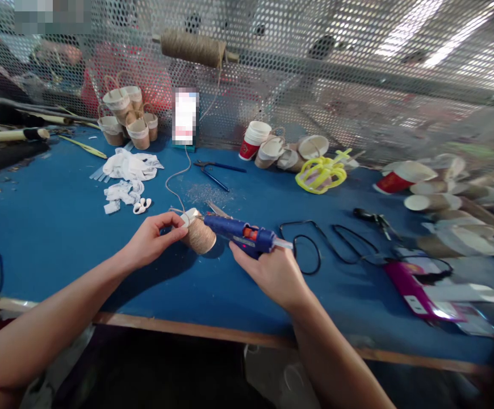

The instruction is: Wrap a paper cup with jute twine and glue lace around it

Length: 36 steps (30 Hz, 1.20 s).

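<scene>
My left grip (153,234) pinches the white end of a small cup wrapped in brown twine (201,236), which is tilted between my two grips; whether it touches the blue bench (213,301), I cannot tell. My right grip (275,272) is closed around a blue plastic glue gun (230,228), which points close to this white end. Beyond my left grip lies crumpled white fabric (125,166).

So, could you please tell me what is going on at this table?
A person's left hand holds a twine-wrapped cup at its white end, while the right hand grips a blue glue gun, its nozzle close to that end. A strand of twine runs from the cup up toward a roll at the mesh panel. Small cups with handles stand stacked at the back left.
</scene>
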Motion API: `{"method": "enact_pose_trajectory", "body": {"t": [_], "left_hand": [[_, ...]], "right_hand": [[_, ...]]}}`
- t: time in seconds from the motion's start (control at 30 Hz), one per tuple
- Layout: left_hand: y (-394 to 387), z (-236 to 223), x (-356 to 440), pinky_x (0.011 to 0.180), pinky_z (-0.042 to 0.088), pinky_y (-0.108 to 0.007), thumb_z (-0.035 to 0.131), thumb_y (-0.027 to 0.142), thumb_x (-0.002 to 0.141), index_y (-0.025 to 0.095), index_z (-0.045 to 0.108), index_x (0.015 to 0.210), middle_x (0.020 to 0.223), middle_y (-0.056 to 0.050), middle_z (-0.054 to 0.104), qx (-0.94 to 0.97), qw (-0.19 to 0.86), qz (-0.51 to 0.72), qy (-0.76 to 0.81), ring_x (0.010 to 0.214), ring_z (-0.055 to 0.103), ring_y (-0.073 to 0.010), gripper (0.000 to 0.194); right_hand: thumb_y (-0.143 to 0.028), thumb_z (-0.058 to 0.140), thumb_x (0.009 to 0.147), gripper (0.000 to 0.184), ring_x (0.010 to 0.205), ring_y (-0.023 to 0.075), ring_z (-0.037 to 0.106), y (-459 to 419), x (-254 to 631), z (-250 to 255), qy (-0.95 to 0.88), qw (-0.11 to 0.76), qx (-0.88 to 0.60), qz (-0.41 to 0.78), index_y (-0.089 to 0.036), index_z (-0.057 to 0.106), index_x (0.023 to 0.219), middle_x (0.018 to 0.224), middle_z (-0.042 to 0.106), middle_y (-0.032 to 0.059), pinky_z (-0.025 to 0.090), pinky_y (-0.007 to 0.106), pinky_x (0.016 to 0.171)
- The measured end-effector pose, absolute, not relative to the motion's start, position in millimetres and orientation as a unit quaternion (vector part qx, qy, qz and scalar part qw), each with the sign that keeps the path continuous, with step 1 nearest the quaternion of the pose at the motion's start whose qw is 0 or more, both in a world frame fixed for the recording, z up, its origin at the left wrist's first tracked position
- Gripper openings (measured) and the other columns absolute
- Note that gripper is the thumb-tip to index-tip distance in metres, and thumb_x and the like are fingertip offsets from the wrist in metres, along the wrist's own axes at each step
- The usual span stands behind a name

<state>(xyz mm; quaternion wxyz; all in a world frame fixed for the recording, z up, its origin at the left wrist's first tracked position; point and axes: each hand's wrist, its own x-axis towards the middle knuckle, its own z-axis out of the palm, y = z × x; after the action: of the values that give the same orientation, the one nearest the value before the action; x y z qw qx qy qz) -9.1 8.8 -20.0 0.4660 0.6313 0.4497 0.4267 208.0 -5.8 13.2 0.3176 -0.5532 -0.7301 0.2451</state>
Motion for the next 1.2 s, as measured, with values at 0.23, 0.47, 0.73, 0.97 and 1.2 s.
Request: {"method": "enact_pose_trajectory", "body": {"t": [0.23, 0.47, 0.73, 0.97, 1.2], "left_hand": [[8.5, -22.2, -10.2, 0.069, 0.040, -0.027, 0.056, 0.027, 0.079, 0.015, 0.057, 0.071, 0.071, 0.000, 0.058, 0.635, 0.465, 0.422, 0.449, 0.069, 0.052, -0.0123, 0.014], [9.2, -22.6, -9.9, 0.068, 0.040, -0.027, 0.056, 0.027, 0.079, 0.015, 0.057, 0.071, 0.071, 0.000, 0.057, 0.637, 0.463, 0.422, 0.449, 0.068, 0.051, -0.0122, 0.014], [9.6, -22.8, -9.9, 0.067, 0.040, -0.026, 0.056, 0.027, 0.078, 0.015, 0.058, 0.071, 0.071, 0.000, 0.058, 0.639, 0.453, 0.425, 0.453, 0.068, 0.051, -0.0120, 0.014], [8.9, -20.9, -8.7, 0.067, 0.040, -0.026, 0.057, 0.028, 0.078, 0.015, 0.057, 0.070, 0.070, 0.000, 0.058, 0.634, 0.457, 0.426, 0.457, 0.067, 0.051, -0.0120, 0.015], [9.7, -20.8, -8.7, 0.067, 0.039, -0.026, 0.056, 0.027, 0.078, 0.015, 0.058, 0.069, 0.071, 0.000, 0.059, 0.639, 0.447, 0.422, 0.462, 0.067, 0.051, -0.0121, 0.014]], "right_hand": [[-0.025, 0.051, 0.073, 0.012, 0.051, 0.0142, 0.054, -7.7, 208.4, 14.6, -0.744, 0.321, -0.532, 0.244, -0.017, 0.059, 0.069, 0.058, 0.058, 0.0013, 0.045, 0.025, 0.048], [-0.024, 0.052, 0.071, 0.011, 0.048, 0.0131, 0.052, -5.8, 206.1, 15.4, -0.728, 0.329, -0.550, 0.244, -0.017, 0.057, 0.065, 0.055, 0.057, 0.0009, 0.045, 0.025, 0.048], [-0.026, 0.053, 0.071, 0.013, 0.051, 0.0131, 0.051, -8.9, 206.8, 14.7, -0.744, 0.328, -0.531, 0.239, -0.019, 0.051, 0.061, 0.057, 0.056, 0.0006, 0.045, 0.026, 0.053], [-0.024, 0.052, 0.073, 0.008, 0.054, 0.0144, 0.054, -8.5, 207.9, 13.9, -0.742, 0.322, -0.533, 0.249, -0.018, 0.055, 0.069, 0.061, 0.059, 0.0013, 0.045, 0.026, 0.053], [-0.027, 0.056, 0.073, 0.010, 0.052, 0.0136, 0.054, -12.5, 207.9, 9.6, -0.736, 0.310, -0.540, 0.265, -0.019, 0.054, 0.067, 0.060, 0.059, -0.0003, 0.043, 0.025, 0.047]]}}
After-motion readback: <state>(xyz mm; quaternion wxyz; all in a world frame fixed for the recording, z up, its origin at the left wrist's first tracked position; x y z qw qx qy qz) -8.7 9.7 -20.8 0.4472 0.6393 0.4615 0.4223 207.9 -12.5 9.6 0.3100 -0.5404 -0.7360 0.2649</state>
